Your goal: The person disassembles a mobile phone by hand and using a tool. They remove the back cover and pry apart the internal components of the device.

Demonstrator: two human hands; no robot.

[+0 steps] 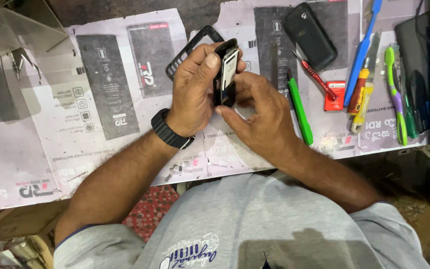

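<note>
Paper-covered bench (100, 149), phone (226, 74) mid-air

— What is being held?
— A small black phone body (226, 74), stood on edge and turned sideways, so its thin side faces up. A pale, silvery strip runs along its upper half.
— Where is it?
— Raised above the paper-covered bench, near the middle, gripped on both sides.
— Is it whole?
— It looks opened; whether parts are missing cannot be told from here.
</note>
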